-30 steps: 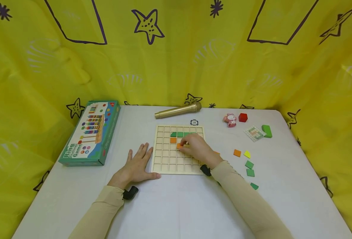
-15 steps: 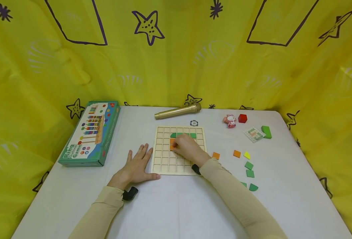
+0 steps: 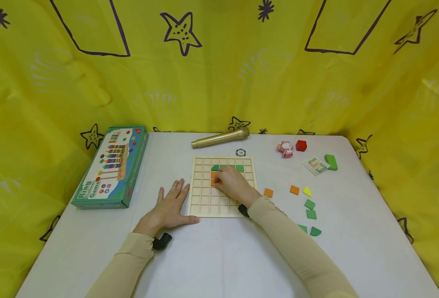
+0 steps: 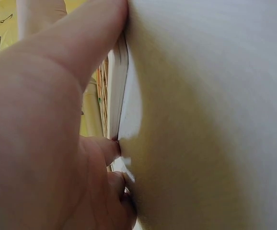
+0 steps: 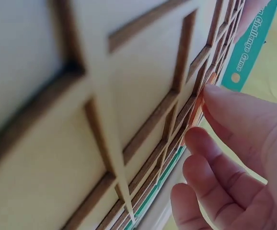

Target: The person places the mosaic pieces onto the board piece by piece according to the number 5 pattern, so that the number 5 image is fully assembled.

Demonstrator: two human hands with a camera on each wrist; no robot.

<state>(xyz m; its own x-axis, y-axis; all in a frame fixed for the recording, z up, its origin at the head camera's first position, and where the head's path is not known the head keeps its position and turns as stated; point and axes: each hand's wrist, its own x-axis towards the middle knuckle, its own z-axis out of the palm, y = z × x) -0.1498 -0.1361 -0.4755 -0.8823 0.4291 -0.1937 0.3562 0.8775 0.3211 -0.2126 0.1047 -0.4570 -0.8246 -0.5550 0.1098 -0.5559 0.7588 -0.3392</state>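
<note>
A wooden grid board (image 3: 200,199) lies on the white table. My right hand (image 3: 235,182) is over it, thumb and fingertips on an orange square tile (image 3: 213,183) in a cell of the third row. Directly above, another orange tile (image 3: 213,175) is partly covered by the fingers. A row of green tiles (image 3: 239,168) fills cells along the second row, starting with a rounded green tile (image 3: 215,168). In the right wrist view the thumb (image 5: 215,93) touches the orange edge. My left hand (image 3: 169,209) rests spread on the table, thumb and fingers at the board's left edge.
Right of the board lie loose orange tiles (image 3: 294,190), a yellow tile (image 3: 307,191) and several green tiles (image 3: 311,214). Farther back are a pattern card (image 3: 314,164), green block (image 3: 331,162), red block (image 3: 301,145), pink figurine (image 3: 285,149), gold microphone (image 3: 219,139) and game box (image 3: 111,169).
My right hand has moved left over the board with the orange tile, which now lies below the other orange one. The left hand has stayed in place.
</note>
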